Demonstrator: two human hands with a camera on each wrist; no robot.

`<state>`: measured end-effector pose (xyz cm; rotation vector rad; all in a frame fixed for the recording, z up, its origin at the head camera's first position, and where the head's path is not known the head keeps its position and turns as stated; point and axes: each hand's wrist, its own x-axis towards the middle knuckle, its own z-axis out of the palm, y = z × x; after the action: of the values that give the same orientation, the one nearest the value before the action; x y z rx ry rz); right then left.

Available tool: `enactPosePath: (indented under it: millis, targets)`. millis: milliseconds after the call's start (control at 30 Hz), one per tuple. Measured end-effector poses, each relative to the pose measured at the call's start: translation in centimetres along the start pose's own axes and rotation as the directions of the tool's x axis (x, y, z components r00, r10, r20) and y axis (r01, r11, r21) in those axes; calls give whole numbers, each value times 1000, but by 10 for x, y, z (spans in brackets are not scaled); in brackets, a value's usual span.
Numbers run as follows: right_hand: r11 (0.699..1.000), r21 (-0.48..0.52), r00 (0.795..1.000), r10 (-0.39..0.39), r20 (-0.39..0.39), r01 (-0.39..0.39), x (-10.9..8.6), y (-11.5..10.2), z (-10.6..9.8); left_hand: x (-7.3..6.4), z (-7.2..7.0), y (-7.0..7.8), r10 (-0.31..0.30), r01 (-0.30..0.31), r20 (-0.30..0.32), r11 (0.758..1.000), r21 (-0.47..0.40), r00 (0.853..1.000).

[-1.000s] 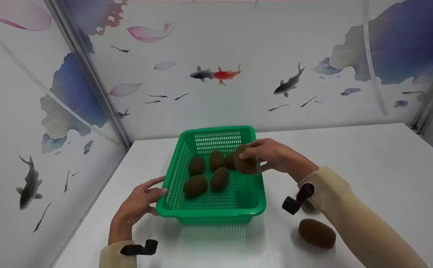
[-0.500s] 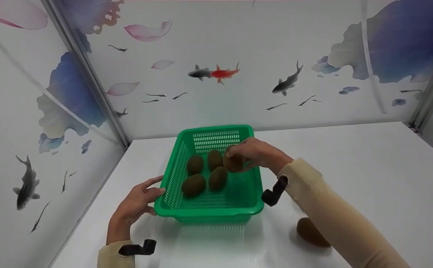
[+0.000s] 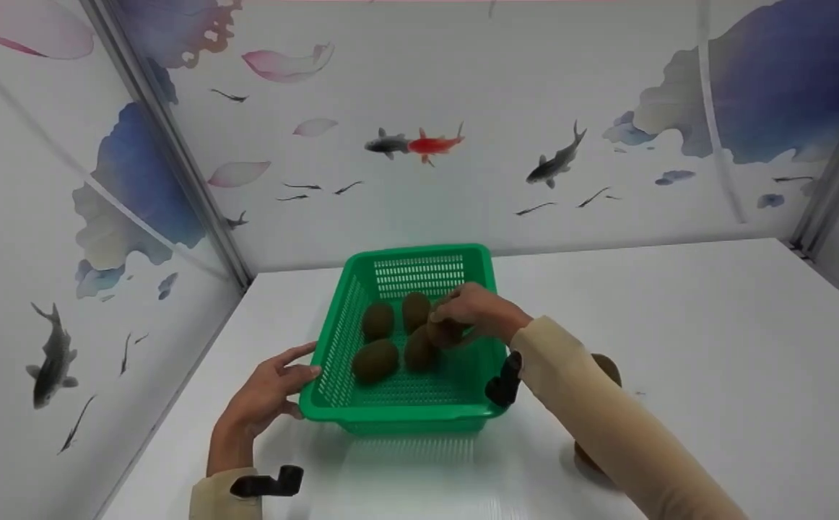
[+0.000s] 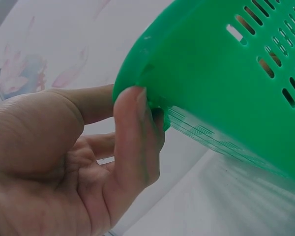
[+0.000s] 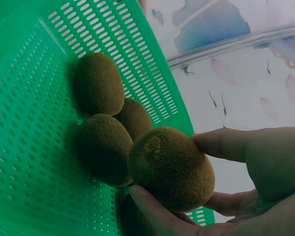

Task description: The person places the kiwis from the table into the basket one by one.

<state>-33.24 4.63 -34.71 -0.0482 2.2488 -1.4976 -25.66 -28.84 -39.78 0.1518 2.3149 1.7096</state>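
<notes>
A green plastic basket point(image 3: 405, 414) with slotted walls stands on the white table, with several brown fuzzy kiwis point(image 3: 376, 361) lying in it. My left hand point(image 3: 264, 390) grips the basket's rim at its left side, thumb and fingers on either side of the edge point(image 4: 132, 73) in the left wrist view. Inside the basket, toward its right wall, my right hand point(image 3: 481, 312) holds another kiwi point(image 5: 172, 169) between thumb and fingers. That kiwi is close against the others; whether it rests on the basket floor I cannot tell. My right hand partly hides a kiwi behind it.
Two more kiwis lie on the table right of the basket, one farther back point(image 3: 607, 367) and one nearer point(image 3: 587, 458), both partly covered by my right sleeve point(image 3: 593, 404). White panels point(image 3: 419, 209) painted with fish and petals stand behind and at the left.
My right hand has carried its kiwi left from over the basket's right rim, then lower into the basket. My left hand keeps its grip on the rim.
</notes>
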Motion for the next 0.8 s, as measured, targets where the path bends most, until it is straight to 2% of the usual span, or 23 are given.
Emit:
enactPosePath:
  millis: [467,700,800]
  targets:
    - [998,-66,1000,8,-13,-9,5,0,2,1,0,1,-16,17,-28,1000,11,999]
    - [992,-121,997,36,-68,-44,4,-3,6,0,-1,-1,-17,17,-20,1000,16,1000]
    - [992,-110,996,49,-75,-57,3,-2,5,0,-1,-1,-19,19,-22,1000,15,1000]
